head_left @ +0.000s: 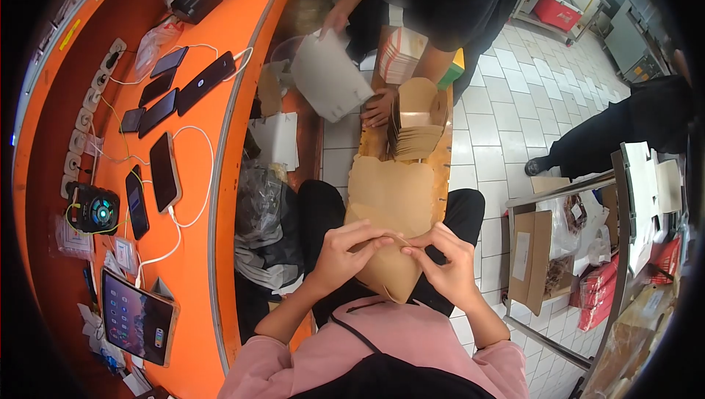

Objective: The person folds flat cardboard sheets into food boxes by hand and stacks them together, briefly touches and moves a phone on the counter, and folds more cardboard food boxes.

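Observation:
A brown cardboard food box, partly folded, lies across my lap and the end of the wooden bench. My left hand pinches a folded edge of it near the middle. Opposite, my right hand grips the same fold, its thumb and fingers pressed together. The two sets of fingertips nearly meet. One flap points down towards my apron, while the wide panel stretches away from me. Beyond it on the bench stands a stack of nested brown boxes.
A co-worker's hand touches the bench beside the stack; their other hand holds a whitish container. Red-and-white cartons stand behind. On my left, an orange counter carries several phones, cables and a tablet. A metal rack stands right.

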### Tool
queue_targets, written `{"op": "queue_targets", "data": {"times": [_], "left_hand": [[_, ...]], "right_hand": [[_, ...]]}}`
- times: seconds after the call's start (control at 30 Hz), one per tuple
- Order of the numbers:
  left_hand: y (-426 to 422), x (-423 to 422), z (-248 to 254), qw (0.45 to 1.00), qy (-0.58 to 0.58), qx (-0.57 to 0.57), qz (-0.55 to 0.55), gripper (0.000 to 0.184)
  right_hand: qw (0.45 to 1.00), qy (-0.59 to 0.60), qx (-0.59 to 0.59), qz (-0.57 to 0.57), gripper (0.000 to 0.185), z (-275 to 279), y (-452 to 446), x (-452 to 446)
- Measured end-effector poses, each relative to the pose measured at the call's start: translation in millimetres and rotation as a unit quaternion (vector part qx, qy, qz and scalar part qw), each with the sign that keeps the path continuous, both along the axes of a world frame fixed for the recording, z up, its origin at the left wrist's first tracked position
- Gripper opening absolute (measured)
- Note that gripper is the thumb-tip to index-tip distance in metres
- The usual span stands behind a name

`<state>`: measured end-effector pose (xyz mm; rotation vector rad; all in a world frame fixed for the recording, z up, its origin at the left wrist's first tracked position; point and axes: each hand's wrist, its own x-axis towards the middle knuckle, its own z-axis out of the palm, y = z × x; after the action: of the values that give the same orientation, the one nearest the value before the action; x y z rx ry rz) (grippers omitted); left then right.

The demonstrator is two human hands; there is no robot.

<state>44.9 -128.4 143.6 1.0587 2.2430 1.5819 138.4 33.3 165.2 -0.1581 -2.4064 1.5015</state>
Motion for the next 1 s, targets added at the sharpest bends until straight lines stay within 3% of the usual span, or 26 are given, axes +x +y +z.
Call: {"op": "queue_targets", "data": {"times": [0.13,0.2,0.23,0.27,0.33,0.4,0.47,0.53,0.57,0.63,0.8,0.9,0.93,1.0], "left_hand": [[7.4,-4.2,8.9,1.000,0.022,0.007,0.004,0.024],[5.0,-5.5,-4.8,0.992,-0.079,0.021,0.098,0.043],[-3.8,-7.0,-17.2,0.958,-0.265,0.065,0.086,0.058],[-6.2,-6.5,-23.7,0.959,-0.264,0.068,0.083,0.058],[-7.5,-5.3,-31.2,0.823,-0.511,0.245,-0.018,0.063],[-16.5,3.7,-42.8,0.757,-0.608,0.228,-0.074,0.062],[-19.6,3.8,-40.1,0.790,-0.580,0.175,-0.092,0.057],[-15.8,-1.1,-21.7,0.850,-0.517,0.014,-0.105,0.052],[-12.2,-2.1,-15.7,0.851,-0.514,0.016,-0.106,0.052],[-3.4,-3.0,-7.7,0.794,-0.598,0.079,-0.076,0.048],[-1.6,-0.7,-23.1,0.819,-0.572,0.032,-0.030,0.039],[-1.9,-0.2,-34.6,0.809,-0.583,0.076,-0.004,0.042],[-3.2,0.4,-36.0,0.803,-0.585,0.115,0.003,0.043],[-2.2,-0.9,-32.2,0.810,-0.571,0.136,0.009,0.041]], "right_hand": [[0.998,0.051,0.013,-0.032,0.009,-2.4,5.7,-1.6],[0.995,0.066,-0.012,-0.067,0.009,-6.3,13.1,0.4],[0.991,0.079,-0.040,-0.101,0.009,-7.3,15.8,1.3],[0.991,0.081,-0.037,-0.103,0.009,-6.8,16.5,1.4],[0.985,0.114,-0.036,-0.121,0.009,-5.4,15.9,0.3],[0.988,0.115,-0.009,-0.102,0.011,-6.4,11.5,-1.1],[0.989,0.116,0.056,-0.078,0.016,0.8,7.9,-4.6],[0.988,0.109,0.084,-0.069,0.025,-4.1,10.2,-2.2],[0.985,0.104,0.120,-0.064,0.028,-4.7,12.2,-1.3],[0.978,0.088,0.181,-0.051,0.036,-2.5,12.8,2.0],[0.979,0.080,0.185,0.036,0.027,-4.9,19.4,-0.5],[0.982,0.053,0.165,0.071,0.017,-2.0,33.1,-17.9],[0.972,0.040,0.220,0.073,0.017,-7.9,51.3,-33.0],[0.994,0.065,0.083,0.036,0.020,-7.0,87.1,-83.4]]}}
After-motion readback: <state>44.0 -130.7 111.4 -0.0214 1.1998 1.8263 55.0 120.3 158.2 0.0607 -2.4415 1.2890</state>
